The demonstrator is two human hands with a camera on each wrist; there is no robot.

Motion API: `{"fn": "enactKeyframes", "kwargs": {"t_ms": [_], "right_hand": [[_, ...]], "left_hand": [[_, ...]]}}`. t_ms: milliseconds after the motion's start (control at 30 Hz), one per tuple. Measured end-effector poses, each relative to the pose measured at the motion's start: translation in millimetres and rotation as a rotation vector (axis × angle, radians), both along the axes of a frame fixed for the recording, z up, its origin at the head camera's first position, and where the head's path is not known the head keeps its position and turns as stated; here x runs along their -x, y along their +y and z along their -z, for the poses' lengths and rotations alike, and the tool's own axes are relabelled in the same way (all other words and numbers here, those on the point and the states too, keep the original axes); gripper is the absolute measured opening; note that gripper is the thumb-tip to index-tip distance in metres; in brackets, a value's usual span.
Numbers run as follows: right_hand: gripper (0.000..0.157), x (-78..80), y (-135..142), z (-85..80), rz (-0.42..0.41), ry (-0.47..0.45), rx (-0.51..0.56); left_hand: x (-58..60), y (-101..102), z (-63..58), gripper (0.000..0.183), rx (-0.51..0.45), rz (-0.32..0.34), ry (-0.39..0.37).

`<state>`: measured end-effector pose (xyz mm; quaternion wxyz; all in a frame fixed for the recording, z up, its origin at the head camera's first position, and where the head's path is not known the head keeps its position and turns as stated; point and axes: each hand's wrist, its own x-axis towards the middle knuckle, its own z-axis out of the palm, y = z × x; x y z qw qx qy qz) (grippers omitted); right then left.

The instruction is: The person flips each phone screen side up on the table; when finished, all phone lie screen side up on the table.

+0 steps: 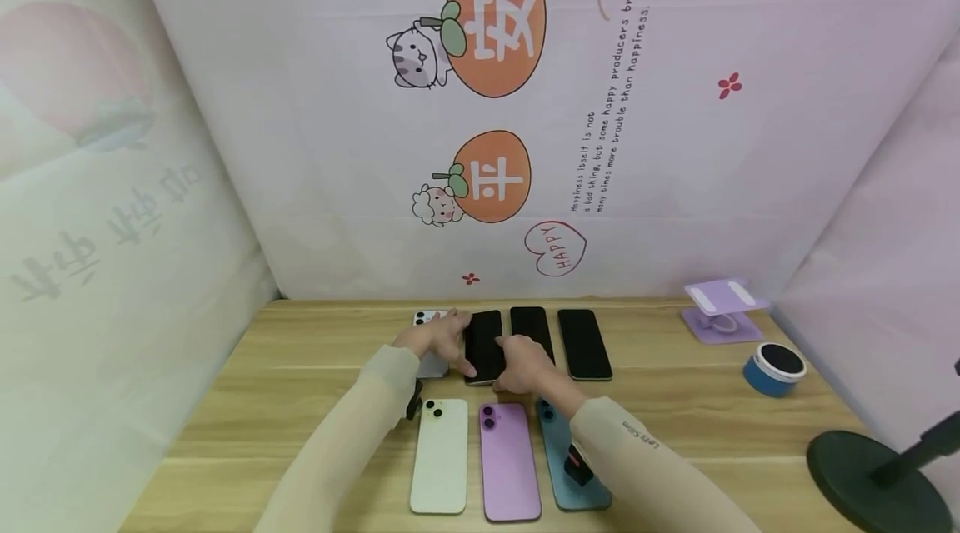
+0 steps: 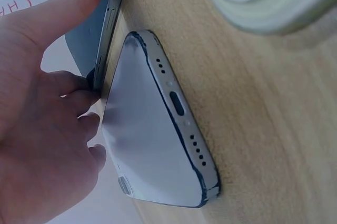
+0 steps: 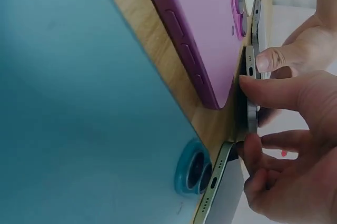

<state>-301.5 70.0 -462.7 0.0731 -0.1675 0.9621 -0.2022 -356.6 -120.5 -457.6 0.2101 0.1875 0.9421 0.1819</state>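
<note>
My left hand (image 1: 444, 336) and right hand (image 1: 525, 364) grip a black-screened phone (image 1: 483, 341) from its two sides, in the back row. In the left wrist view my thumb presses along the edge of that phone (image 2: 104, 42), its other fingers curled at its corner. Both thumbs meet its port end (image 3: 250, 63) in the right wrist view. Under my left forearm side lies a light-backed phone (image 1: 432, 365), whose port end faces the left wrist camera. Right of the held phone lie two more dark-screened phones (image 1: 531, 321) (image 1: 585, 346), the nearer one partly hidden by my right hand.
In front lie a pale green phone (image 1: 439, 458), a purple phone (image 1: 510, 462) and a teal phone (image 1: 562, 458), backs up, the teal one partly under my right forearm. Further right are a purple stand (image 1: 723, 316), a blue round device (image 1: 772, 371) and a dark round base (image 1: 855, 475).
</note>
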Motion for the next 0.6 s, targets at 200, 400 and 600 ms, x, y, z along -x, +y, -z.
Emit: {"fn": "enactKeyframes", "kwargs": {"t_ms": [200, 400, 600], "right_hand": [[0.058, -2.7, -0.4, 2.0, -0.065, 0.145, -0.221], [0.053, -5.2, -0.4, -0.2, -0.079, 0.184, -0.298], [0.06, -6.9, 0.8, 2.6, -0.133, 0.118, -0.354]], "left_hand": [[-0.1, 1.4, -1.3, 0.112, 0.005, 0.012, 0.004], [0.5, 2.5, 0.1, 0.112, 0.02, 0.013, 0.019], [0.4, 3.0, 0.6, 0.112, 0.011, -0.019, -0.001]]}}
